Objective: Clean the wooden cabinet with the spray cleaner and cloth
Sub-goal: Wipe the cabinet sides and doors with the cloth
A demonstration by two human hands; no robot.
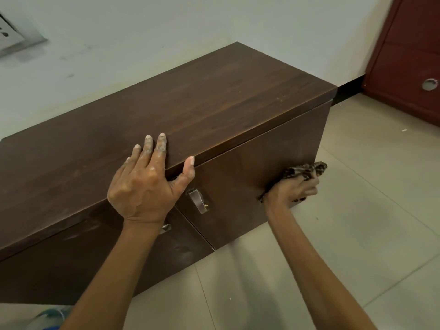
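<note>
A low dark wooden cabinet (214, 98) stands against the white wall, with two front doors and metal handles (198, 201). My left hand (145, 184) lies flat on the front edge of its top, fingers spread, thumb hooked over the edge. My right hand (292, 190) is closed on a crumpled dark patterned cloth (307, 170) and presses it against the right door, near the cabinet's right front corner. At the bottom left edge a bluish clear object (51, 316) shows; I cannot tell whether it is the spray cleaner.
Beige floor tiles (357, 234) spread in front and to the right. A reddish-brown door or cabinet (409, 55) with a round metal fitting stands at the far right. A wall socket plate (14, 36) sits at upper left.
</note>
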